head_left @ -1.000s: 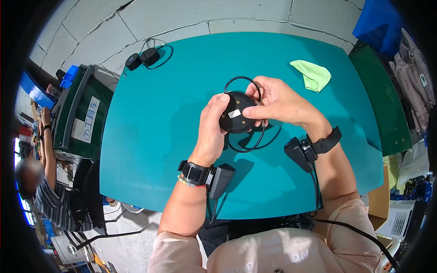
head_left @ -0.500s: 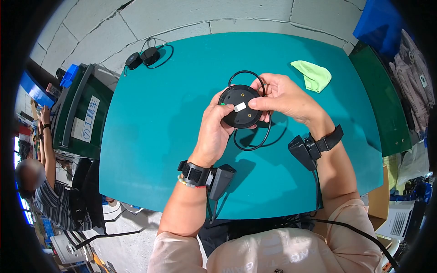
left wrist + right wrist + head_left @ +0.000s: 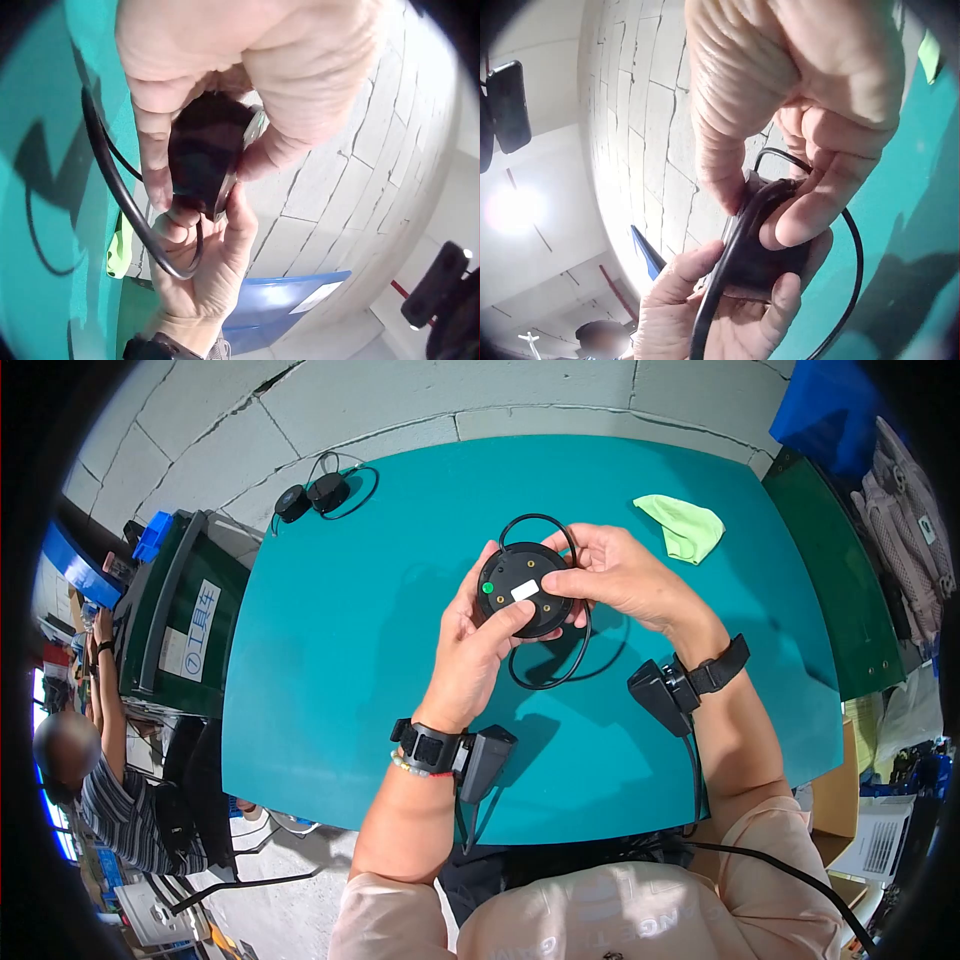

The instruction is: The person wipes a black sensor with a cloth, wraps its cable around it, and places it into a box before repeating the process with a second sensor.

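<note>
A round black disc (image 3: 518, 575) with a white label, small brass-coloured holes and a green dot is held above the table, its flat face toward the head camera. My left hand (image 3: 470, 650) grips its lower left, thumb on the face by the label. On the right side my right hand (image 3: 625, 580) pinches the disc, thumb on the face, fingers behind. A black cable (image 3: 548, 687) loops above and below the disc. In the left wrist view the disc's dark side (image 3: 202, 154) shows between the fingers of both hands.
Two black round pieces with cable (image 3: 328, 492) lie at the table's (image 3: 330, 760) back left, a light green cloth (image 3: 682, 528) at the back right. A dark green cabinet (image 3: 165, 625) stands left, with a person in a striped shirt (image 3: 130, 815) beside it.
The disc has moved slightly right and up and has turned, so the green dot shows at its left. My left thumb has shifted from the upper left edge to the lower face.
</note>
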Available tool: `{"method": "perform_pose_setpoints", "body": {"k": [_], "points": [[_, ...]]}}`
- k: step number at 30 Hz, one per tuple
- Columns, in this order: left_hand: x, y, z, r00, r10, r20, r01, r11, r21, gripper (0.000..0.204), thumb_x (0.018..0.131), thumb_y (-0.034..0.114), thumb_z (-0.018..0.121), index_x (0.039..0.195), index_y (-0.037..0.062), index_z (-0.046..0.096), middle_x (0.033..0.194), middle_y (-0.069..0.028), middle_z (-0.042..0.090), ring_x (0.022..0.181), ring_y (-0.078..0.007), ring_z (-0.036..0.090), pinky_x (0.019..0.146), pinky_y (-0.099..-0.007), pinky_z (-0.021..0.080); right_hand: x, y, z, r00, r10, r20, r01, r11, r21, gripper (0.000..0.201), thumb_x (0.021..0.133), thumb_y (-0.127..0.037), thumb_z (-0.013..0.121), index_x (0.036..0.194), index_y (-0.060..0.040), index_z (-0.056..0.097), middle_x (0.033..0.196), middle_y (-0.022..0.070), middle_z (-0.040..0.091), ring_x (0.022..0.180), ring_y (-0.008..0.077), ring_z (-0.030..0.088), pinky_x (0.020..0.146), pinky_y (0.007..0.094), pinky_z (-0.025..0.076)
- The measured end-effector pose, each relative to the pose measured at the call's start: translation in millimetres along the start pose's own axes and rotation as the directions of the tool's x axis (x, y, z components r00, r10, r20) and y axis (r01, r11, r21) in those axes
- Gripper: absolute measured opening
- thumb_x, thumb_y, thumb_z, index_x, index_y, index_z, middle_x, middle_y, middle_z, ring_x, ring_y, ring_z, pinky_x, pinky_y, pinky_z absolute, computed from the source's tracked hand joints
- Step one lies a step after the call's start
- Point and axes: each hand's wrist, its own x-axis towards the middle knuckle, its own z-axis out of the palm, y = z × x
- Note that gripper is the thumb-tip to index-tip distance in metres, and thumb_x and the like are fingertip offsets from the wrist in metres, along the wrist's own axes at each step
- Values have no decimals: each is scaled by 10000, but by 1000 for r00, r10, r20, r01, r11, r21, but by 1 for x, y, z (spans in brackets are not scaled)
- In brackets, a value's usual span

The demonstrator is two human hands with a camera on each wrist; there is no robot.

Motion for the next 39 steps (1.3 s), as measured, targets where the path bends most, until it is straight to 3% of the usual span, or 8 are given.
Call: {"method": "perform_pose_setpoints", "body": {"k": [4, 6, 9, 12, 18, 21, 24, 39], "points": [[0, 2, -3, 1000, -20, 21, 20, 1000, 0, 517, 865, 136, 572, 1318, 4, 362, 1105, -142, 577, 942, -234, 632, 775, -382, 557, 2, 3, -2, 1000, 14, 27, -14, 999, -29, 355, 824, -133, 656, 1110, 32, 524, 827, 76, 619, 598, 101, 597, 484, 211, 493], [0, 3, -4, 999, -38, 39, 39, 999, -19, 709, 863, 69, 578, 1425, -26, 157, 1185, -156, 534, 980, -250, 619, 769, -384, 572, 0, -1, -1, 999, 29, 26, -28, 999, -35, 351, 821, -134, 658, 1101, 32, 526, 825, 76, 623, 574, 101, 596, 485, 210, 494], [0, 3, -4, 999, -22, 39, 22, 1000, -20, 714, 861, 81, 596, 1423, -27, 168, 1182, -155, 539, 977, -247, 622, 757, -381, 575, -1, -2, 0, 1000, 21, 5, -21, 1000, -4, 331, 809, -122, 679, 1054, 43, 530, 727, 93, 612, 562, 115, 587, 480, 227, 469], [0, 2, 0, 1000, -3, -15, 4, 999, 45, 568, 868, 174, 593, 1352, 14, 343, 1124, -142, 575, 946, -232, 634, 751, -381, 570, 0, 0, -1, 999, 2, 43, 0, 999, -32, 331, 814, -129, 663, 1077, 24, 533, 808, 72, 626, 552, 102, 596, 483, 210, 494], [0, 1, -1, 1000, -20, -9, 20, 999, 47, 523, 861, 165, 578, 1317, 8, 375, 1127, -149, 574, 947, -238, 635, 753, -392, 576, 0, 1, -2, 998, 5, 56, -3, 999, -38, 311, 809, -122, 667, 1056, 16, 537, 805, 71, 626, 559, 105, 601, 481, 208, 491], [1, 0, -6, 998, -49, 30, 48, 999, 22, 633, 879, 104, 470, 1418, -37, 170, 1209, -191, 513, 983, -270, 619, 773, -413, 576, -1, -1, -1, 998, 4, 56, -2, 999, -35, 309, 809, -120, 669, 1054, 17, 539, 802, 74, 625, 556, 104, 600, 479, 208, 490], [1, 0, -8, 997, -45, 66, 51, 994, -99, 629, 883, 188, 391, 1415, -52, 156, 1215, -207, 506, 984, -288, 616, 763, -425, 575, -1, -2, -1, 999, 7, 36, -7, 1000, -13, 336, 796, -131, 695, 1036, 38, 531, 725, 102, 616, 560, 119, 587, 479, 225, 474], [2, -3, -9, 998, -24, 55, 25, 999, -28, 612, 932, 303, 333, 1400, -64, 185, 1214, -218, 501, 984, -295, 616, 752, -433, 576, -1, -2, -1, 998, -19, 59, 19, 1000, -7, 359, 793, -133, 697, 1043, 52, 518, 751, 114, 614, 566, 126, 596, 466, 230, 487]]}}
